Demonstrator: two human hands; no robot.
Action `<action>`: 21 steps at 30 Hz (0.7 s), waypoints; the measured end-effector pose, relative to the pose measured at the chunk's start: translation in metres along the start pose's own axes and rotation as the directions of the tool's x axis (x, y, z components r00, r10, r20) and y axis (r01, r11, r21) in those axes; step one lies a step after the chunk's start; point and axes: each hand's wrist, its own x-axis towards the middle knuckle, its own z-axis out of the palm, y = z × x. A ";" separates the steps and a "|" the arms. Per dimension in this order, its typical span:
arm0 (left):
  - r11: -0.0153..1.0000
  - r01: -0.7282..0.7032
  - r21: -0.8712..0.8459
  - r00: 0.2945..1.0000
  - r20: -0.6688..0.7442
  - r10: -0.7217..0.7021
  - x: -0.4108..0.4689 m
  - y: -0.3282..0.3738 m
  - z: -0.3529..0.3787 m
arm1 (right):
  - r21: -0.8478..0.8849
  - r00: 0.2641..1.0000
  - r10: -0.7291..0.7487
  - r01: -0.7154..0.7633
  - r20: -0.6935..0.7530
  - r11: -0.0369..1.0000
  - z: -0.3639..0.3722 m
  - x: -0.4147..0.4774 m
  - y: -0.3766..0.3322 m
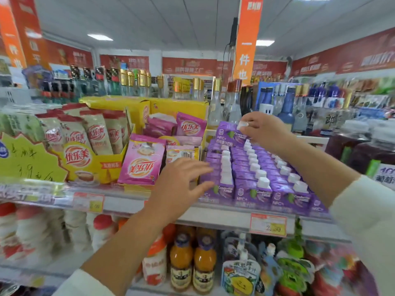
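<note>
Our left hand (181,184) reaches forward, fingers spread, seemingly brushing the front purple cartons (252,184) on the shelf (213,212). Our right hand (264,131) pinches the white cap (243,124) of a purple juice carton (229,133), held above the back rows.

My right hand (265,133) pinches a white cap (244,124) and hides the right side of its purple juice carton (228,133). Can't tell if my left hand (181,184) touches the carton rows (256,174). Price tag (268,226) at 5 o'clock: digits smeared. White bottles (32,231) at 8 o'clock: pure blur. Right sleeve (367,221) cut off at 4 o'clock.
</note>
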 end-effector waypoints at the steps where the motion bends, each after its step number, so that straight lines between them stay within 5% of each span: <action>1: 0.999 -0.026 0.035 1.000 -0.012 0.027 -0.001 -0.003 0.003 | -0.011 1.000 0.003 -0.003 -0.001 1.000 0.005 0.011 0.003; 21: 0.998 -0.053 0.015 0.996 -0.077 0.054 -0.009 -0.017 0.006 | -0.137 0.966 0.082 -0.049 0.245 0.989 0.035 0.075 0.026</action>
